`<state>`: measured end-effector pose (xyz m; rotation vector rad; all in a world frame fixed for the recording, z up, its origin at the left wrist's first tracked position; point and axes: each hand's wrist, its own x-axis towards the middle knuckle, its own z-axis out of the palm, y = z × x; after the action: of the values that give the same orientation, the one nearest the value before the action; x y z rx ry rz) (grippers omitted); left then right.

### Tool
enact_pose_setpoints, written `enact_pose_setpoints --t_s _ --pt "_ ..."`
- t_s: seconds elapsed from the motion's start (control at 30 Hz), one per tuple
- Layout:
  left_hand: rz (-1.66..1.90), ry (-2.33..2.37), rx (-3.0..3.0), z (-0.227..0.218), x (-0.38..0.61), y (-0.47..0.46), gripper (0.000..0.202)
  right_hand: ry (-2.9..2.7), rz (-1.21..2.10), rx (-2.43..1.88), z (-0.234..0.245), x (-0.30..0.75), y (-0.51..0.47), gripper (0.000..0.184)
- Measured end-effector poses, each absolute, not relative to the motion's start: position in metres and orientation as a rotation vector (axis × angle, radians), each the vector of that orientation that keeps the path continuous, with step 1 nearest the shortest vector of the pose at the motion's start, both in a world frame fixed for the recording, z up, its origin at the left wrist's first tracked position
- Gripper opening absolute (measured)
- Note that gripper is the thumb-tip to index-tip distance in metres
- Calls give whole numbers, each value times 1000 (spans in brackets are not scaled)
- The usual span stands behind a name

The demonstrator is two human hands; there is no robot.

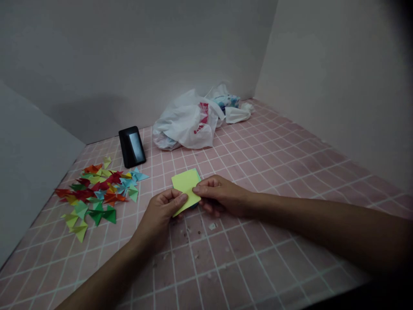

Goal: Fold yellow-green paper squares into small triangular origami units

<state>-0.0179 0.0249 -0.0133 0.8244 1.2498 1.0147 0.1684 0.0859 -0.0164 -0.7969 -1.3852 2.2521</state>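
Observation:
A yellow-green sheet of paper [185, 183] is held tilted near the middle of the pink checked surface. My left hand [167, 203] pinches its lower left corner, thumb on top. On the right edge, my right hand [217, 193] grips the same sheet between thumb and fingers. Green-teal paper [198, 174] peeks out behind it; I cannot tell whether that paper is held or lies on the surface. To the left of my left hand lies a loose heap of small folded paper pieces [97, 187] in red, orange, yellow, green and light blue.
A dark phone-like device [132, 147] leans at the back left. White plastic bags [183, 122] with red print lie by the back wall, next to a blue patterned bundle [227, 101]. Worn spots and a pale scrap [213, 226] mark the surface near my hands. Walls border it.

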Motion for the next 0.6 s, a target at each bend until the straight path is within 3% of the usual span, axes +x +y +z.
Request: enact_pose_setpoints --t_s 0.6 --pt "1065 1258 830 -11 -17 23 27 -1314 2241 -698 -20 167 86 20"
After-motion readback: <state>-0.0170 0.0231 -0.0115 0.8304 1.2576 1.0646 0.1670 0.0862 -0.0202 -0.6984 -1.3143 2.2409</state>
